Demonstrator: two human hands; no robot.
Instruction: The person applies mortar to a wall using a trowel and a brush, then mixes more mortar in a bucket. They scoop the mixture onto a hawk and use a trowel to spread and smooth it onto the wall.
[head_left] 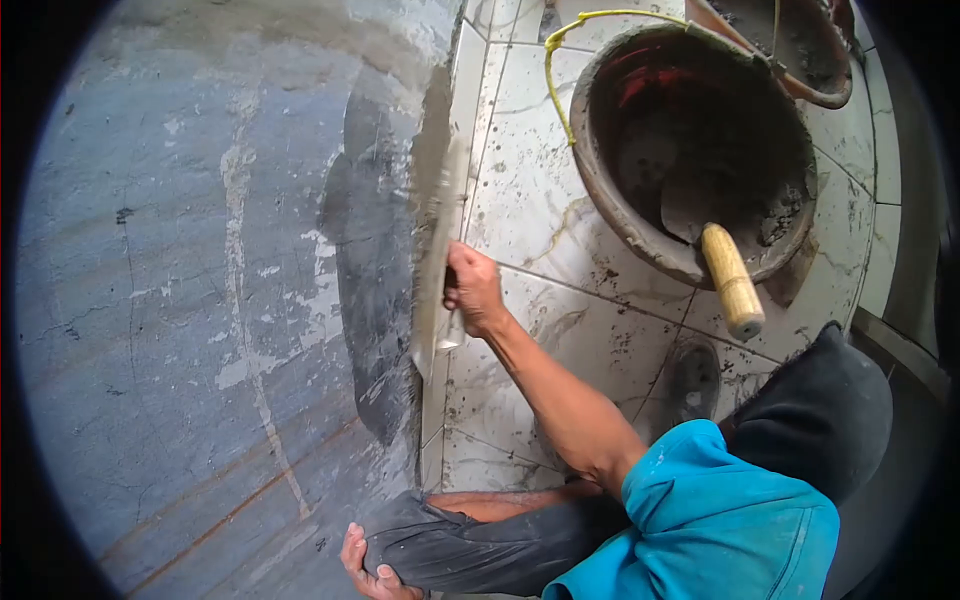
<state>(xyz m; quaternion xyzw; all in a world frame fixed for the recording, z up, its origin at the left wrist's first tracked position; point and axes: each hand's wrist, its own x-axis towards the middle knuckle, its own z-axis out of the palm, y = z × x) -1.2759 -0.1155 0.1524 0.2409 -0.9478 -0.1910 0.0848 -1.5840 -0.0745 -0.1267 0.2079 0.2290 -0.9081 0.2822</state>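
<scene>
Tiled floor w/ mortar bucket

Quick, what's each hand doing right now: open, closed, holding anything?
Left hand: on the knee, partly cut off; grip cannot be told.
Right hand: closed on the trowel, against the wall.

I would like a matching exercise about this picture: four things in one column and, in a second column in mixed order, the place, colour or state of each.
Things:
1. right hand
2. left hand
3. wooden-handled trowel
4. sleeve

Place, colour or state:
A. blue
B. lying in the bucket
C. resting on the grey trouser leg
D. gripping the plastering float against the wall

Pairs: 1-D, 2-C, 3-B, 4-A.
</scene>
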